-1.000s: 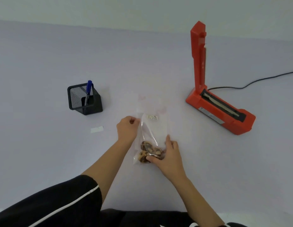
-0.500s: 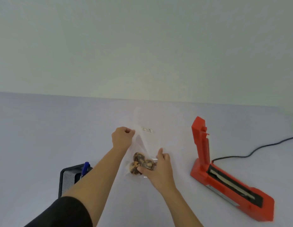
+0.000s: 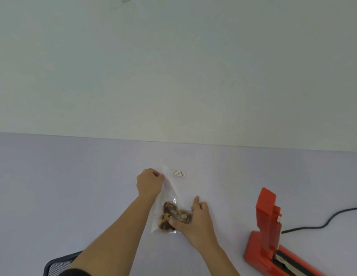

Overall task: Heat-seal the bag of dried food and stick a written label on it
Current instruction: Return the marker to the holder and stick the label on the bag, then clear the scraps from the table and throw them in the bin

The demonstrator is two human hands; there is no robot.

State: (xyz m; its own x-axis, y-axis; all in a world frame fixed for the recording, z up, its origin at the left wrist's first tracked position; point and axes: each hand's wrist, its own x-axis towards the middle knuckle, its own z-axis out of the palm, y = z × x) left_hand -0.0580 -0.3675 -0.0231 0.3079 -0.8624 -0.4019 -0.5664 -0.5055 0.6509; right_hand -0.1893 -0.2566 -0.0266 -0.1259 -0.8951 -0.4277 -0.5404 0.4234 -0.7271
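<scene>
A clear plastic bag (image 3: 173, 194) with brown dried food (image 3: 173, 215) in its lower end is held up above the pale table. A small white written label (image 3: 178, 173) is stuck near the bag's top. My left hand (image 3: 149, 183) pinches the bag's upper left edge. My right hand (image 3: 194, 222) grips the bottom right, with fingers over the dried food. The red heat sealer (image 3: 268, 234) stands to the right with its arm raised upright.
A black power cable (image 3: 321, 224) runs from the sealer off to the right. The black mesh pen holder (image 3: 58, 265) shows at the bottom left, partly behind my left arm. A plain wall (image 3: 173, 66) fills the upper half of the view.
The bag has come up off the table in both hands and the view has tilted upward. The sealer and pen holder now sit lower in the frame; the pen and paper strip are out of view.
</scene>
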